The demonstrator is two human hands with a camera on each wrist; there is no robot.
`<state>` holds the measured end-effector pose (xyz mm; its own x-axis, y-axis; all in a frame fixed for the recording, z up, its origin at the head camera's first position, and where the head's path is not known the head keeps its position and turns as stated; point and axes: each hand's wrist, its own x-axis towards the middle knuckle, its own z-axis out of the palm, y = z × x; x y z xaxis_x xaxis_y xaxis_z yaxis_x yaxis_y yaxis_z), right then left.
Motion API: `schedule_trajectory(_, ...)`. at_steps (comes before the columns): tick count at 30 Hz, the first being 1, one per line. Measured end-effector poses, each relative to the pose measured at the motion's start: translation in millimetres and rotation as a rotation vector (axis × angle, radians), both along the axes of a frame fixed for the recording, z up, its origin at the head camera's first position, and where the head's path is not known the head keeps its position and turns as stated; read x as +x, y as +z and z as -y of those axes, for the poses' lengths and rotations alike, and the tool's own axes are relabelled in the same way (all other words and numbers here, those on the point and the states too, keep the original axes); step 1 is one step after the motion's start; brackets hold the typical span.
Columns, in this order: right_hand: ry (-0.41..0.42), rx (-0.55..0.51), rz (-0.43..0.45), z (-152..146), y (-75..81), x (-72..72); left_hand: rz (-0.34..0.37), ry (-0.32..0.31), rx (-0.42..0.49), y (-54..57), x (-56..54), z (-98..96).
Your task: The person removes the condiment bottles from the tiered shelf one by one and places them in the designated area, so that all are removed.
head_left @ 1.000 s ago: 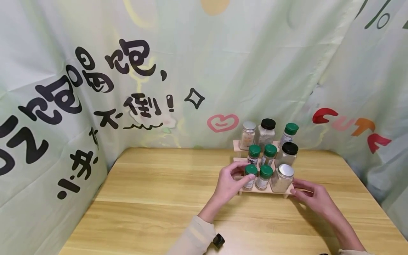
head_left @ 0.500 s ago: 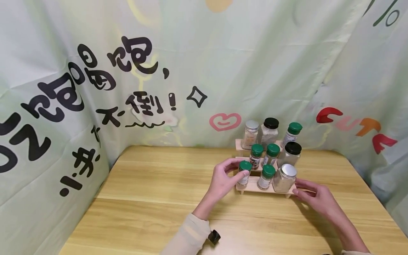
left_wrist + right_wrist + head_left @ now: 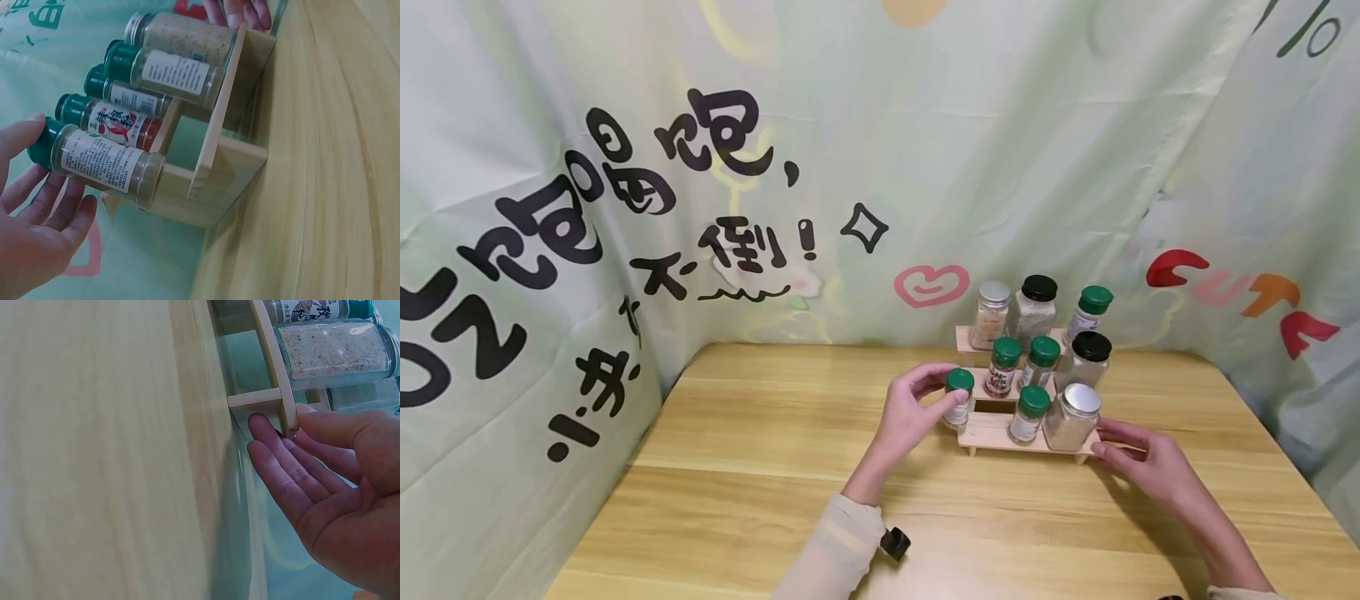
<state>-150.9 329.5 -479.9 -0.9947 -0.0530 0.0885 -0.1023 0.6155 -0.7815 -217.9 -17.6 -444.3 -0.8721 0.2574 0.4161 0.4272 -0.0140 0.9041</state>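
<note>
My left hand (image 3: 910,421) pinches a spice jar (image 3: 958,400) by its green cap, just off the left end of the spice rack's lowest shelf. In the left wrist view that jar (image 3: 103,161) is tilted, its label showing, with the left hand's (image 3: 37,231) fingers around the cap. The tiered wooden spice rack (image 3: 1000,437) stands on the table. My right hand (image 3: 1142,458) holds the right end of its bottom shelf. From the right wrist, the right hand (image 3: 337,494) has its thumb above the shelf edge (image 3: 287,415) and fingers below.
On the bottom shelf remain a green-capped jar (image 3: 1028,417) and a silver-lidded jar (image 3: 1072,421). Several more jars with green, black and silver lids fill the upper tiers, such as a black-lidded jar (image 3: 1034,308). A printed curtain (image 3: 820,167) hangs behind the wooden table (image 3: 737,467).
My left hand has lifted the green-capped jar from the left spot of the bottom shelf and moved it left, past the rack's end. The right hand keeps its hold on the rack.
</note>
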Motion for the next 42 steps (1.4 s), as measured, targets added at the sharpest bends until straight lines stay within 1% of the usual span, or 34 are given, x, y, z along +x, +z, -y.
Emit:
schedule_trajectory(6,0.004,0.011,0.027,-3,0.5,0.8,0.018,0.019,0.02,-3.2,-6.7,3.9)
schedule_trajectory(9,-0.001,0.011,0.014,-2,0.4,1.5,0.022,0.035,0.03,-2.1,-10.8,5.6)
schedule_trajectory(13,-0.006,0.008,-0.004,-1,0.1,2.6,0.031,0.041,0.054,-1.6,-16.1,8.3)
schedule_trajectory(19,-0.005,-0.007,-0.01,1,0.7,2.6,0.034,0.043,0.094,-5.0,-25.8,13.8)
schedule_trajectory(24,-0.006,-0.007,-0.001,1,0.5,2.9,0.03,0.064,0.074,-4.5,-33.3,16.3)
schedule_trajectory(29,-0.005,-0.013,-0.017,0,-0.7,2.2,0.054,0.092,0.05,-1.8,-40.1,16.4)
schedule_trajectory(34,-0.005,-0.013,0.013,0,-0.8,2.3,0.075,0.076,0.035,6.2,-42.3,18.2)
schedule_trajectory(36,-0.005,-0.018,0.028,0,-0.4,2.6,0.081,0.072,0.031,6.6,-44.1,19.5)
schedule_trajectory(38,-0.003,-0.019,0.038,0,-0.1,2.6,0.088,0.081,0.027,1.7,-48.7,20.3)
schedule_trajectory(42,-0.004,-0.009,0.034,1,0.9,2.1,0.109,0.115,0.025,-13.4,-60.5,20.1)
